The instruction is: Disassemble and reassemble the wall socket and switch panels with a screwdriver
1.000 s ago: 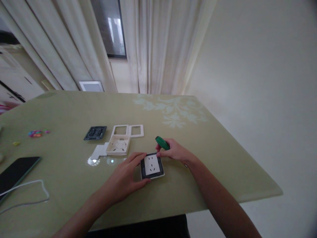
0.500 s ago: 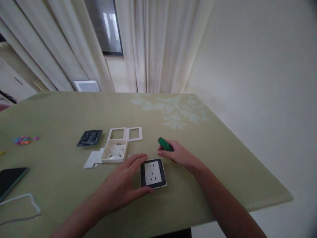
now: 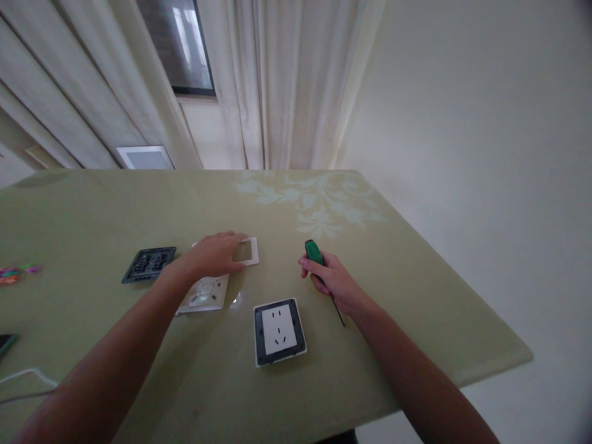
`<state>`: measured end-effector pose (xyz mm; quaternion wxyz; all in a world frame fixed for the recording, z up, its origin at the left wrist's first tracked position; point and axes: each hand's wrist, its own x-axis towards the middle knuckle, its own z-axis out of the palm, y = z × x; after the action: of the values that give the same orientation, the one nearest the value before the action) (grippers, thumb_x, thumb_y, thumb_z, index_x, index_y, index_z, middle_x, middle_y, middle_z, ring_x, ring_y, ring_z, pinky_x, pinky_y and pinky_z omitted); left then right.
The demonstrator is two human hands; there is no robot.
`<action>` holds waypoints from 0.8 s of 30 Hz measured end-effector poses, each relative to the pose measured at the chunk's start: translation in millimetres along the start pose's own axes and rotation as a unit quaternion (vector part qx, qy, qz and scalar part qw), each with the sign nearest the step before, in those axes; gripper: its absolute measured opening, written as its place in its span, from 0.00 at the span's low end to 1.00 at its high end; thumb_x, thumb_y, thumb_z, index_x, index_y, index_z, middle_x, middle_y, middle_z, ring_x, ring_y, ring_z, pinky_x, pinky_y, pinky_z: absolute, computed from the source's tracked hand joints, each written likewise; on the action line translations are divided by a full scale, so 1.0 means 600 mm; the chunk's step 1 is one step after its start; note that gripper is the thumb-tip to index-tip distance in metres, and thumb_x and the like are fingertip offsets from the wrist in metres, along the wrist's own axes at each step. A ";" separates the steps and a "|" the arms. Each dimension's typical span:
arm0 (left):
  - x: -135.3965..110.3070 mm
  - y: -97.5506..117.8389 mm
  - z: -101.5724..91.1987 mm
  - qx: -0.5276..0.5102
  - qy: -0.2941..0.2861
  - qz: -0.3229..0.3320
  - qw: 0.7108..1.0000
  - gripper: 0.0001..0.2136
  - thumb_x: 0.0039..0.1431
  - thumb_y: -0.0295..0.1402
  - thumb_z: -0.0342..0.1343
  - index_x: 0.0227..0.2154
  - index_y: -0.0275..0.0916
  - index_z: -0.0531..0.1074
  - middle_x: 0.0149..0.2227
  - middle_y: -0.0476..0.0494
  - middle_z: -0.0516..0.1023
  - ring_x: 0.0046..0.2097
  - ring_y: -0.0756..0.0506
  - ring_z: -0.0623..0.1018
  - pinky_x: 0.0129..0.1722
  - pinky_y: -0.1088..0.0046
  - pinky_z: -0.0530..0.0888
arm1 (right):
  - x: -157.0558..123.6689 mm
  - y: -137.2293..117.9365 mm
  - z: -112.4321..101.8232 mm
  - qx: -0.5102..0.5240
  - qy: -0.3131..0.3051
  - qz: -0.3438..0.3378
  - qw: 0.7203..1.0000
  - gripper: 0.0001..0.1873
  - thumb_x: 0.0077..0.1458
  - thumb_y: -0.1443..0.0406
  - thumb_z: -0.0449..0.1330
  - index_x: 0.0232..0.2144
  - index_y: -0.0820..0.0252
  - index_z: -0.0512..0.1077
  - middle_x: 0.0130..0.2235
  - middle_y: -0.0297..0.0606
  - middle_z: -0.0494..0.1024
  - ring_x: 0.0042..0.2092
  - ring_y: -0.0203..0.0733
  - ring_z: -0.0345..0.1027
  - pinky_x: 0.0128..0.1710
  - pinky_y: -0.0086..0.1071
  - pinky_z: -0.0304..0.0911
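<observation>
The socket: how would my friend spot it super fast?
Start at the big pale-green table. Toward its near edge, left of the green-handled screwdriver, lies the square socket. Unlike the white frame and dark plate farther back, it has a white middle with five dark slots, ringed by black.

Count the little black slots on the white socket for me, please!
5. On the white socket there's an upper-left slot, an upper-right slot, a middle slot, a bottom-left slot and a bottom-right slot. Nothing covers the socket's face, so none look hidden.
</observation>
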<state>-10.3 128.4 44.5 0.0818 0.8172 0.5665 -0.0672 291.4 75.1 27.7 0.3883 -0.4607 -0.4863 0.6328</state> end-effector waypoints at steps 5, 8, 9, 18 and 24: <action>-0.002 0.017 0.001 0.002 0.019 0.012 1.000 0.34 0.57 0.45 0.63 0.64 0.35 0.71 0.57 0.29 0.78 0.58 0.29 0.79 0.59 0.52 0.74 | 0.000 0.003 0.006 0.006 0.005 0.009 1.000 0.18 0.54 0.52 0.70 0.35 0.60 0.73 0.29 0.29 0.76 0.17 0.23 0.49 0.16 0.26 0.36; 0.001 0.023 0.003 -0.002 0.031 0.005 1.000 0.36 0.54 0.46 0.65 0.63 0.32 0.70 0.55 0.26 0.78 0.54 0.27 0.80 0.56 0.51 0.75 | 0.000 0.003 0.007 0.001 0.004 0.012 1.000 0.18 0.54 0.52 0.70 0.35 0.60 0.74 0.29 0.29 0.77 0.17 0.23 0.49 0.15 0.26 0.36; 0.002 0.023 0.002 -0.005 0.036 0.004 0.999 0.36 0.53 0.46 0.66 0.62 0.32 0.70 0.55 0.25 0.77 0.53 0.28 0.80 0.55 0.52 0.75 | 0.000 0.004 0.006 0.000 0.005 0.013 1.000 0.18 0.54 0.52 0.70 0.35 0.60 0.74 0.29 0.29 0.77 0.17 0.23 0.49 0.15 0.26 0.36; 0.042 0.069 -0.005 -0.095 0.129 0.106 0.981 0.36 0.54 0.44 0.67 0.63 0.31 0.70 0.57 0.27 0.74 0.60 0.30 0.74 0.63 0.55 0.71 | 0.005 0.010 0.003 0.013 0.021 0.012 1.000 0.19 0.53 0.51 0.71 0.34 0.59 0.74 0.29 0.29 0.77 0.16 0.23 0.49 0.15 0.26 0.36; 0.080 0.091 0.016 -0.107 0.094 0.126 0.982 0.34 0.56 0.46 0.69 0.62 0.35 0.74 0.59 0.31 0.78 0.60 0.35 0.77 0.63 0.62 0.72 | 0.004 0.003 -0.002 0.020 0.026 0.009 0.999 0.20 0.52 0.51 0.71 0.35 0.60 0.74 0.29 0.28 0.76 0.16 0.22 0.48 0.15 0.27 0.34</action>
<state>57.6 151.3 28.7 0.1233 0.8714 0.4678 0.0818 292.0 77.3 25.1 0.4042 -0.4737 -0.4594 0.6334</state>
